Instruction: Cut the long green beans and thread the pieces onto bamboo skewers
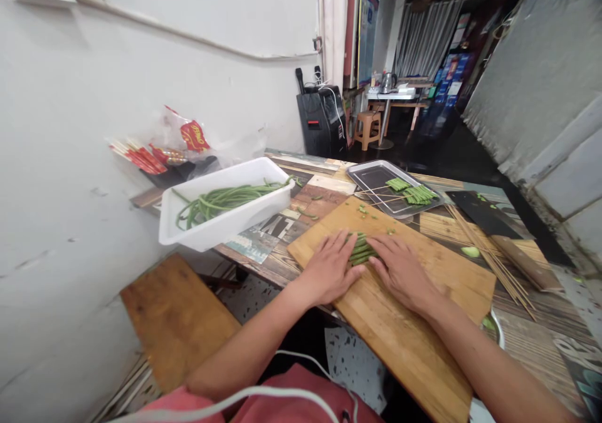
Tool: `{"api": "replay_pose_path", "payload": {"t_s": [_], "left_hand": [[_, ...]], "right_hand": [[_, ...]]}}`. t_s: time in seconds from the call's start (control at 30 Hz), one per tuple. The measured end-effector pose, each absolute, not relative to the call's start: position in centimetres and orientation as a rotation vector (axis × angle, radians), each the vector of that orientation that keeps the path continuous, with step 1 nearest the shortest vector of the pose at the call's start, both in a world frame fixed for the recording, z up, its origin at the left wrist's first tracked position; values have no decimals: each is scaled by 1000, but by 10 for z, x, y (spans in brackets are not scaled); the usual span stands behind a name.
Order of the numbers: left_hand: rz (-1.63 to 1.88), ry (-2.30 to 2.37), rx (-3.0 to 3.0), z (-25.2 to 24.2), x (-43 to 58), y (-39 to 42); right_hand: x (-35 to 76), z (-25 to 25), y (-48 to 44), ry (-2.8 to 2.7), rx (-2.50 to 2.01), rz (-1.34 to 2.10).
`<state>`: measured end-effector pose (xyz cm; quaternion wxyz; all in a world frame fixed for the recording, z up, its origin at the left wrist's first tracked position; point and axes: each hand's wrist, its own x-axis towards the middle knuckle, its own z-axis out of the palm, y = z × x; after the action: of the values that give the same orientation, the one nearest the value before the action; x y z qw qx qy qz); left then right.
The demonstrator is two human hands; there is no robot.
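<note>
Cut green bean pieces [360, 249] lie side by side in a row on the wooden cutting board [390, 326]. My left hand [332, 266] rests flat at their left ends, fingers stretched out. At the opposite ends is my right hand [403, 271], also extended, its fingertips touching the beans. Beyond the board, a metal tray [371, 187] holds bean pieces threaded on skewers [418, 194]. Loose bamboo skewers [491, 257] and a cleaver [489, 214] with a wooden handle lie to the right. Long whole green beans [226, 198] fill part of a white plastic bin [235, 227] on the left.
Packaged chopsticks [143, 156] and plastic bags stand behind the bin by the wall. A pale green scrap [470, 251] lies near the skewers. A bowl rim [499, 332] shows under the board's right edge. A wooden bench [179, 316] is at lower left; a black speaker [322, 120] stands beyond the table.
</note>
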<state>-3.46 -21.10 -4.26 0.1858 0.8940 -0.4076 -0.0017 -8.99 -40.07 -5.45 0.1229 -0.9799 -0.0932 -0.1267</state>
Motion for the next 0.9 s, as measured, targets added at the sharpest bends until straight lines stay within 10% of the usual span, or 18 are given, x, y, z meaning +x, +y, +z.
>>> {"api": "replay_pose_path", "payload": {"t_s": [0.9], "left_hand": [[218, -1522, 2098, -45, 41, -214]], "right_hand": [[-89, -49, -403, -547, -2654, -492]]}}
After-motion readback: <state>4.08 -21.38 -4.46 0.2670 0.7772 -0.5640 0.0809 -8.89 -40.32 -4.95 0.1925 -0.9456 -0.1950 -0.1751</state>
